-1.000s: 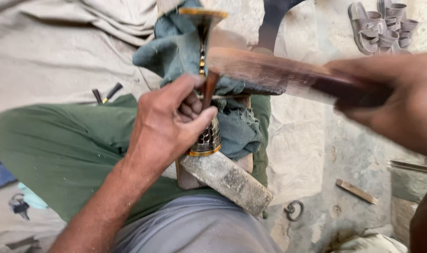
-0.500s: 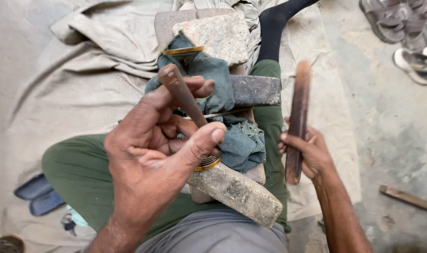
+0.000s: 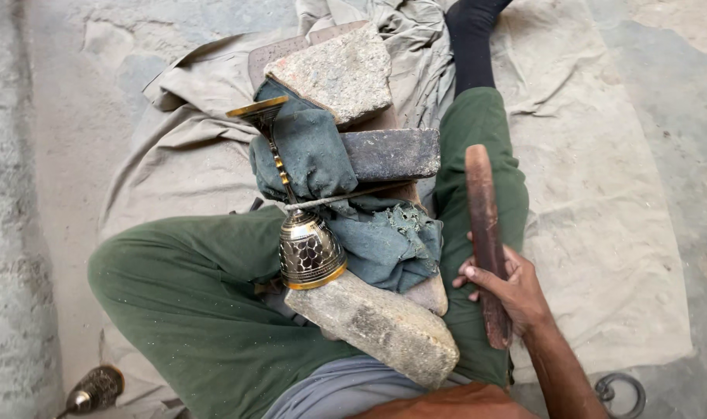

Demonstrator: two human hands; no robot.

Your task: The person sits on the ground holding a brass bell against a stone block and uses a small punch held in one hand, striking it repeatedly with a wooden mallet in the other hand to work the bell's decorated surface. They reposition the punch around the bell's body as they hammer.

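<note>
One hand [image 3: 505,287], lower right, grips a wooden stick [image 3: 484,233]; the left is out of view. Mid-frame, a brass goblet [image 3: 307,244] lies wedged among stones [image 3: 369,326], seemingly between blows.

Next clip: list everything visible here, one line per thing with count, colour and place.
Brass goblet: one, gold and dark patterned, lying on its side on the lap, wedged among stones and cloth.
Cloth wad: blue-grey, around the goblet's stem and under the stones.
Stone blocks: three, grey; one at top, one dark brick in the middle, one long on the lap.
Wooden stick: one, reddish brown, upright at right.
Ground sheet: beige, spread on the floor.
Metal ring: one, dark, bottom right.
Small metal piece: one, dark brass, bottom left.
Legs: green trousers, black sock.
Right hand: grip closed on the wooden stick.
Left hand: out of view.
</note>
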